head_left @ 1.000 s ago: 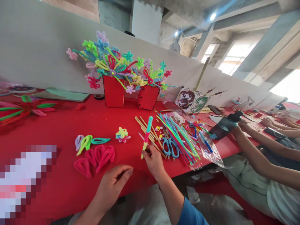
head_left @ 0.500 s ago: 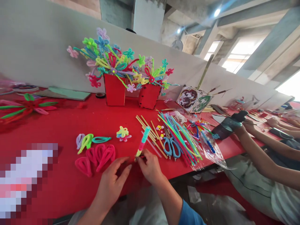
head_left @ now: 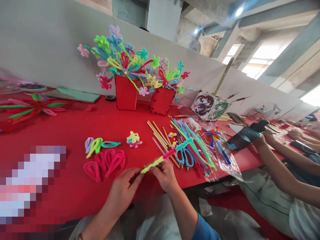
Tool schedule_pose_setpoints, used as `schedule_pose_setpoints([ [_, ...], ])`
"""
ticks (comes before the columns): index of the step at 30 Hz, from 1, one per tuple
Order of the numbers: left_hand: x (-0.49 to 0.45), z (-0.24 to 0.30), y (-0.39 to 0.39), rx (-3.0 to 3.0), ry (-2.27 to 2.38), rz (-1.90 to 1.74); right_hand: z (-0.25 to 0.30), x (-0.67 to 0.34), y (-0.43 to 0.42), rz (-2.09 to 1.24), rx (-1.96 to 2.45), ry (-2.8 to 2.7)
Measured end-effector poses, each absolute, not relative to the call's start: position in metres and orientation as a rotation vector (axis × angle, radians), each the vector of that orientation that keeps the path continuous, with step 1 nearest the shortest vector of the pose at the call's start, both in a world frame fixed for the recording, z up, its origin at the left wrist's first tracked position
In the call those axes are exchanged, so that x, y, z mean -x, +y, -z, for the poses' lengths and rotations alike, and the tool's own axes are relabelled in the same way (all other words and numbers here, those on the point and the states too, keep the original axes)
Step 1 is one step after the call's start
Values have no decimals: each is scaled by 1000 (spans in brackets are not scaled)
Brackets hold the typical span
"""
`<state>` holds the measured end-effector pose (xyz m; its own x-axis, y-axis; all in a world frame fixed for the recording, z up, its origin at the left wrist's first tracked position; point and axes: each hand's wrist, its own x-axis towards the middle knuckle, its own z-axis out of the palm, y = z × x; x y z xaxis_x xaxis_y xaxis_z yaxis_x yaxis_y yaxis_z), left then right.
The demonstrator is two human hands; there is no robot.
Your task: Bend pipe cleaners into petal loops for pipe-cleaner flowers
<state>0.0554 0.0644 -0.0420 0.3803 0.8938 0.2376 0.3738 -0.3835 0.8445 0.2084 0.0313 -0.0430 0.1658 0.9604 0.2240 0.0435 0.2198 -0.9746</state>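
Now my L hand (head_left: 123, 186) & R hand (head_left: 165, 176) pinch a yellow-pink-teal fuzzy rod (head_left: 170, 153); behind, 2 red boxy vases (head_left: 126, 95) w/ multicolour fuzzy-wire flowers (head_left: 125, 60).

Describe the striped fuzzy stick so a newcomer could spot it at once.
At the near edge of the red table, find the person's right hand. It holds a fuzzy stick that slants up to the right. Unlike the bare sticks lying beyond it, this one is banded yellow, pink and teal.

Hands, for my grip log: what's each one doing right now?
Right hand: closed, holding the fuzzy stick.
Left hand: at its yellow end; whether gripping, cannot tell.
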Motion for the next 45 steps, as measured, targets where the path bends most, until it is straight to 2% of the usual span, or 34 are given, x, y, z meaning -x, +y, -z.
schedule_pose_setpoints([
  [12, -54, 45, 62, -1950, 1032, -917, 53, -213, 33, -877, 1021, -1129],
  [23, -54, 44, 61, -1957, 1005, -921, 53, -213, 29, -1053, 906, -1025],
  [32, -54, 47, 61, -1964, 1010, -948, 52, -215, 34, -942, 993, -1138],
  [40, -53, 47, 61, -2017, 1003, -855, 54, -216, 29, -1119, 833, -1034],
  [45, -53, 47, 60, -2017, 1012, -890, 51, -215, 31, -1110, 956, -1090],
])
